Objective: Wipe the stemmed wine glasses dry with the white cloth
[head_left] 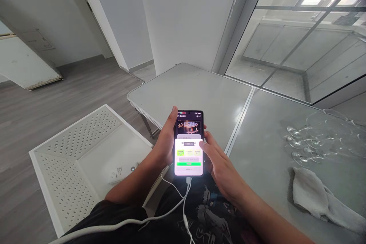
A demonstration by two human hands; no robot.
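Your left hand (167,143) grips the smartphone (188,152); your right hand (220,164) cups its right edge, left of the wine glasses (299,143).

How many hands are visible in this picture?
2: the left hand on the left edge of the phone; the right hand at its right edge. No others show.

L grip (166,141) w/ lit phone (188,152), R grip (219,160) at its edge; cloth (311,193) nr glasses (320,135) on tbl (259,160).
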